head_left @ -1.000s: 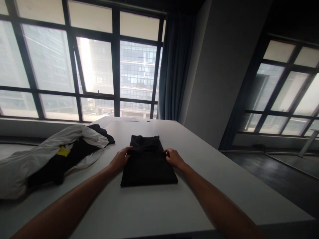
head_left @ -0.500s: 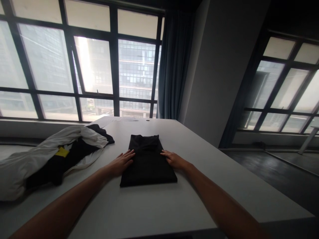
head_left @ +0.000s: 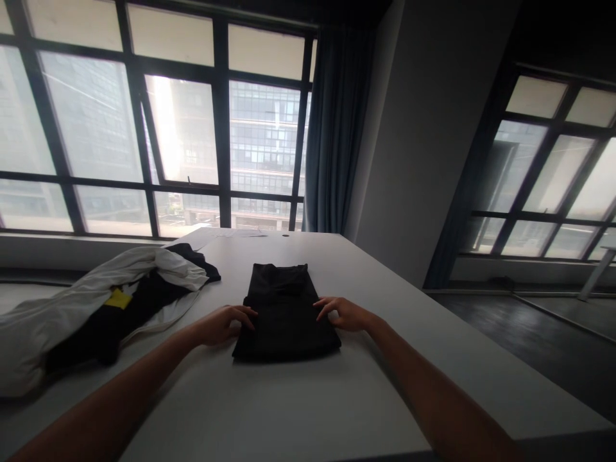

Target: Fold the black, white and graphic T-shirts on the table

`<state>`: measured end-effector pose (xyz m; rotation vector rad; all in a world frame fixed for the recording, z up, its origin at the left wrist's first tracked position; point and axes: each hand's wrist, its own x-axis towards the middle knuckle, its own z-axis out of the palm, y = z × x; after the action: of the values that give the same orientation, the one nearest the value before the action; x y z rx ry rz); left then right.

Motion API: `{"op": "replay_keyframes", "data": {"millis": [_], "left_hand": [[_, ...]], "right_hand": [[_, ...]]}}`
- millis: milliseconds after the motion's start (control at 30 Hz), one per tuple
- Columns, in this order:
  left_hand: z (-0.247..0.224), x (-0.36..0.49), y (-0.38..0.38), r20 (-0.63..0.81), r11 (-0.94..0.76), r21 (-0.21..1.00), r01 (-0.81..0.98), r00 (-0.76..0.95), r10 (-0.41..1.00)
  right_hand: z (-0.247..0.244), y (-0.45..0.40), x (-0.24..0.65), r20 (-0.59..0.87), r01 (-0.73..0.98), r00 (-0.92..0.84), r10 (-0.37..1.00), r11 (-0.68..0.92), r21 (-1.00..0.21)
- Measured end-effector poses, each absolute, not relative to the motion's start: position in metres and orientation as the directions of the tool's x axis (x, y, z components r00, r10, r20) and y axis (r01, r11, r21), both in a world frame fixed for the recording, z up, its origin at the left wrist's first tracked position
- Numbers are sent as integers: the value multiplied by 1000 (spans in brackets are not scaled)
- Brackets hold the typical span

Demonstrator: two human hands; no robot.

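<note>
A folded black shirt [head_left: 283, 321] lies flat on the white table in front of me, a neckline-like fold at its far end. My left hand [head_left: 226, 324] grips its left edge, fingers bent over the top and a bit of cloth raised beside them. On the opposite edge, my right hand [head_left: 344, 314] holds the cloth with curled fingers. Both thumbs are mostly hidden, and the shirt's underside is out of sight.
To the left, a loose heap of white and black clothes [head_left: 158, 263] with a yellow patch [head_left: 119, 298] lies on the white table [head_left: 289, 410]. Papers [head_left: 240, 233] rest at the far end. Windows, a blue curtain [head_left: 332, 141] and a grey pillar [head_left: 428, 128] stand beyond.
My hands, lying flat on the shirt's sides before, have slid slightly nearer and curled their fingers round its edges. Cloth at the left edge has bunched up a little.
</note>
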<state>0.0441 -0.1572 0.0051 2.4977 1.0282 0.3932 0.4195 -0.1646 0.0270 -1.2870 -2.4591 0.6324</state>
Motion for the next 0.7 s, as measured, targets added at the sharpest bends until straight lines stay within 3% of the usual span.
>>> {"op": "replay_keyframes", "data": {"millis": [133,300,433,500,567,700], "left_hand": [[13,45,-161,156,-661,516,545,699,698],[36,38,-167,121,-585,685,433,725,678],[31,44,-153,269,-437,862,257,499,824],[18,49,-143,267,-343,912,227,307,914],[2,52,-133,170,-216,936,278,179,969],[-22,53,-125,75,-137,885,445,153,985]], "right_hand": [[30,-166,421,176,590,-559,810,538,-602],[40,-167,431,101,452,-601,793,441,-775],[37,-159,422,286,353,-336,898,401,-845],[27,-151,413,275,370,-166,947,318,-873],[15,-143,407,173,456,-69,982,186,-871],[-4,-133,405,112,650,-62,992,126,-749]]}}
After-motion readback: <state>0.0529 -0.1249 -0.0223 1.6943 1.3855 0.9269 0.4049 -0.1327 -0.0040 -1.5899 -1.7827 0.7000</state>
